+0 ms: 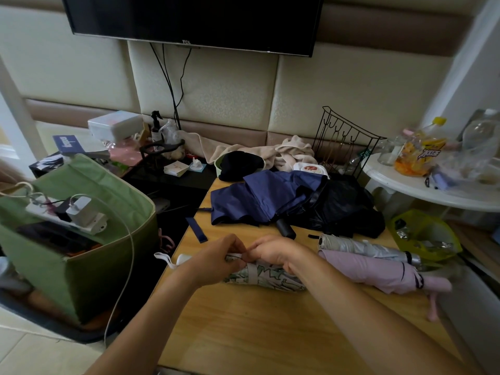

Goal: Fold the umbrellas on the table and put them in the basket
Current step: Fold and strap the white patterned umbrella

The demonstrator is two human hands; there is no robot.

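Head view: patterned umbrella, folded to a short roll, lies on the wooden table w/ both hands on it. Left hand curls round the handle end; right hand pinches the white closure strap wrapped over the canopy. Likely light; thin, slick fabric over a stiff ribbed core, so best held mid-roll or by the hard handle. Right of it lie the silver umbrella and pink umbrella, both rolled. Behind it, blue umbrella and black umbrella sprawl loose, limp cloth. Green fabric basket stands left of it, soft-walled, off the table.
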